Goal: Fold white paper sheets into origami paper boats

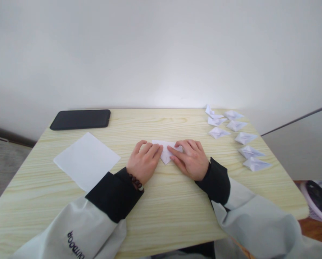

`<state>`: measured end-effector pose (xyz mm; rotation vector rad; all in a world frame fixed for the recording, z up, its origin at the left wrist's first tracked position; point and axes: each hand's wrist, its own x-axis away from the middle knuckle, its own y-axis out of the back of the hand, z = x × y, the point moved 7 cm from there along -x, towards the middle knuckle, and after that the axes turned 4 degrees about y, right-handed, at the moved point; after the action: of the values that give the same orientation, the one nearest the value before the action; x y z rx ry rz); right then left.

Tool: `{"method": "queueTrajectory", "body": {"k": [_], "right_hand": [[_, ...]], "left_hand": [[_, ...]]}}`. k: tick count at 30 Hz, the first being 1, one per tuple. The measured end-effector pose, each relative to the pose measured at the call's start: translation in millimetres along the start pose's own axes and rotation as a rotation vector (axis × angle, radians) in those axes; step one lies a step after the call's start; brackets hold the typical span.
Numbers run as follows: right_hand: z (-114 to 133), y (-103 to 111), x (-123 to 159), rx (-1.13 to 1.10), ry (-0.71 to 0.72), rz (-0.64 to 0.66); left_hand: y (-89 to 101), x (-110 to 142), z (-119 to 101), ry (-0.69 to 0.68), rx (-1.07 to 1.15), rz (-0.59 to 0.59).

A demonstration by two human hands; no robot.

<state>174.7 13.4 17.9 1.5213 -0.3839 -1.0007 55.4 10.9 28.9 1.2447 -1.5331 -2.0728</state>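
Observation:
A small sheet of white folded paper (166, 155) lies on the table between my hands, its point facing me and a crease running down its middle. My left hand (144, 160) holds its left side, fingertips pressed down near the upper edge. On the other side, my right hand (191, 158) grips the paper with the index finger on top and the thumb by the lower right edge. Both hands hide the paper's side corners. Left of my left hand, a white square sheet (86, 160) lies flat, turned like a diamond.
Several folded paper boats (245, 137) sit in two rows along the table's right side. A black phone-like slab (81, 119) rests at the back left. The wooden table (166, 212) meets a white wall (161, 54) behind. A bag-like item (318, 201) is partly visible at the lower right.

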Motion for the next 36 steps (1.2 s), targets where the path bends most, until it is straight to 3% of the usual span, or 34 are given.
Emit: {"method": "queueTrajectory", "body": {"k": [9,15,21,36], "right_hand": [[-14,15,24,0.028,-0.108,-0.110],[-11,14,18,0.006,-0.147,-0.142],[2,4,3,-0.021,-0.099,-0.075],[2,0,1,-0.057,-0.149,-0.006]], "left_hand": [[-1.1,3,-1,0.051,-0.061,0.027],[-4.9,2,0,0.047,-0.046,0.069],[-5.4,0,0,0.047,-0.062,0.102],[-3.5,-2,-3,0.025,-0.043,0.123]]}}
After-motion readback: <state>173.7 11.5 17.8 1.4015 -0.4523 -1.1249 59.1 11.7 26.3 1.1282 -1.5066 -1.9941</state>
